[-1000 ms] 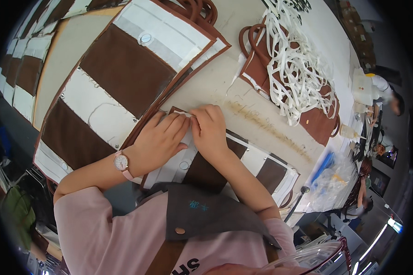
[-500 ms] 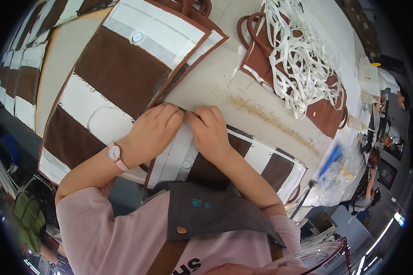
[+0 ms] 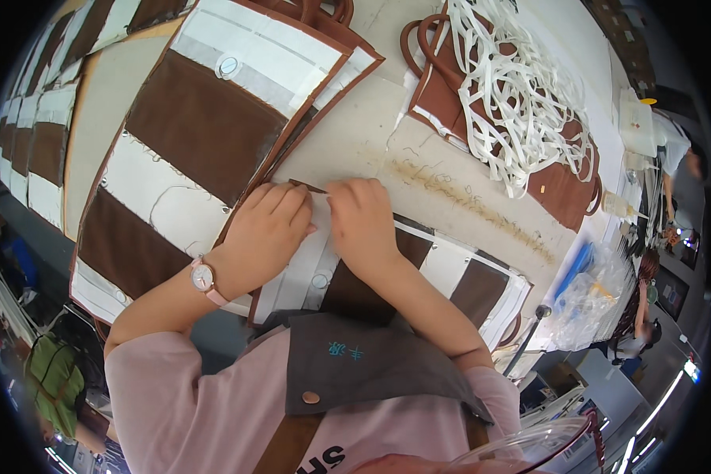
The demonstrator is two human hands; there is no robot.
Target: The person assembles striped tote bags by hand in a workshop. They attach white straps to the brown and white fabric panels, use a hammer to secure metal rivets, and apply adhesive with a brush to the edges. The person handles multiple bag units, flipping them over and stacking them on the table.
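I'm getting even, fairly bright light over the counter [image 3: 347, 130], with only soft shadows showing, and the hands [image 3: 265, 237] are coming through clearly. Tube lights [image 3: 657, 407] are glaring at lower right, and crumpled clear plastic [image 3: 577, 316] is catching glints. The fisheye is bending edges toward a black rim, where the background is looking dim and blurred.

Brown-white banded panel [image 3: 359, 291], round disc [image 3: 320, 281] on white end, flat on table [image 3: 332, 146].
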